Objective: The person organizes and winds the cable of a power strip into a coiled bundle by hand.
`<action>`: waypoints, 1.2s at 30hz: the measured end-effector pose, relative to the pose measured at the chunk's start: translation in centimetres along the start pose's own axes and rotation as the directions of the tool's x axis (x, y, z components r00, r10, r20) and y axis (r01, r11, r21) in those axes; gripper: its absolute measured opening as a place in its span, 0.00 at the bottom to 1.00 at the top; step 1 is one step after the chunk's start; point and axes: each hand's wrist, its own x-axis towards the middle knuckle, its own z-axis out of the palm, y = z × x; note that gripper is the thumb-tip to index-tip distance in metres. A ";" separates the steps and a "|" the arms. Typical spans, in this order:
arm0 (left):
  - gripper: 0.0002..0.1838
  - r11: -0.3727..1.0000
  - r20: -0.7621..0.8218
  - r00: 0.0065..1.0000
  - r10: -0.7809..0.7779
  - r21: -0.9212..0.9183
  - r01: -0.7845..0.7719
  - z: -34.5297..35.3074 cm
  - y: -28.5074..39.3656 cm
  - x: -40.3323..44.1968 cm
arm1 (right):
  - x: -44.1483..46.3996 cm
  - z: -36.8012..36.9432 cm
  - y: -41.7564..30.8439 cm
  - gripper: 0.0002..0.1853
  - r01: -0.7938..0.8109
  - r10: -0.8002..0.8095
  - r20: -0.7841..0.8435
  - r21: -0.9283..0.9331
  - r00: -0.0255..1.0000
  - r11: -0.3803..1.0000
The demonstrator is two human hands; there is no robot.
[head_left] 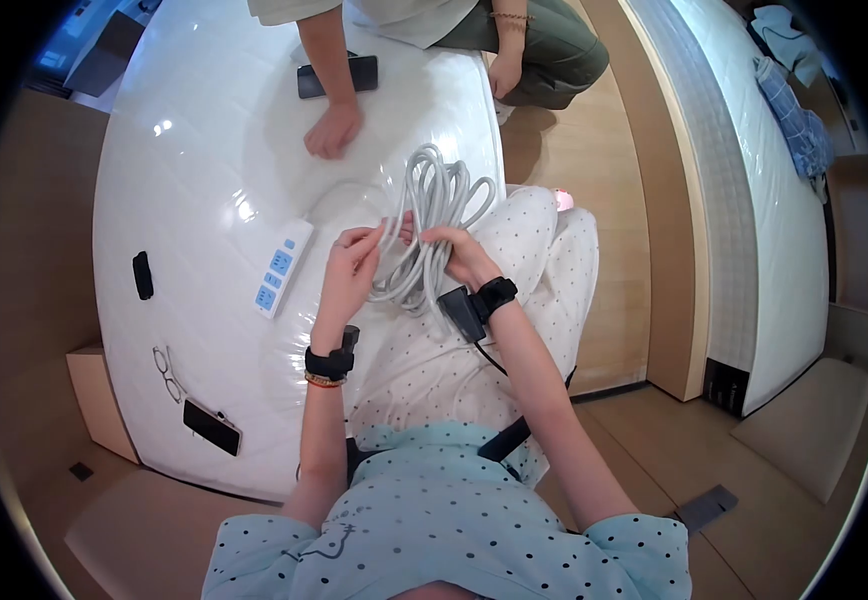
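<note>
- The grey cable [436, 190] is gathered in long loops in front of the person, above the dotted trousers [434, 375] and beside the edge of the plastic-covered mattress [194, 130].
- The left hand [352, 262] is at the left side of the loops, its thumb and fingertips brought narrowly together on a strand of the grey cable.
- The right hand [462, 255] holds the bundle from the other side, thumb across the loops and fingertips showing past them.
- The power strip [284, 270], white with blue socket faces, lies slanted on the mattress, left of the left hand; a thin stretch of cable curves from its upper end towards the loops.
- Each wrist wears 1 black band; at the right wrist, a black box [462, 314] with a thin black lead sits beside the band.
- Across the mattress, 1 other person's hand [333, 130] is on the surface, well apart from the loops, its forearm passing over a dark phone [362, 74].
- At the far left lie 3 things: a small black object [143, 275], a pair of glasses [166, 376] and, near them, a black-screened phone [212, 427].
</note>
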 end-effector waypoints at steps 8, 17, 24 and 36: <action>0.17 0.997 0.121 0.993 0.016 0.077 -0.026 0.6 0.1 0.5 | -0.8 0.0 0.2 0.22 0.042 -0.038 -0.053 0.079 0.998 0.996; 0.27 0.701 -0.475 0.880 -0.001 0.627 0.340 -4.0 -6.8 0.4 | 0.1 -1.0 0.8 0.12 -0.023 0.036 -0.247 0.055 0.968 0.998; 0.32 0.719 -0.373 0.855 -0.361 0.472 0.510 -7.3 -6.0 -0.4 | -0.1 0.2 0.3 0.13 -0.017 0.012 -0.284 -0.017 0.959 1.000; 0.28 0.797 0.149 0.862 -0.485 -0.331 0.505 -1.1 -1.9 0.1 | -0.1 3.3 0.6 0.25 0.000 -0.063 -0.157 -0.373 0.986 0.928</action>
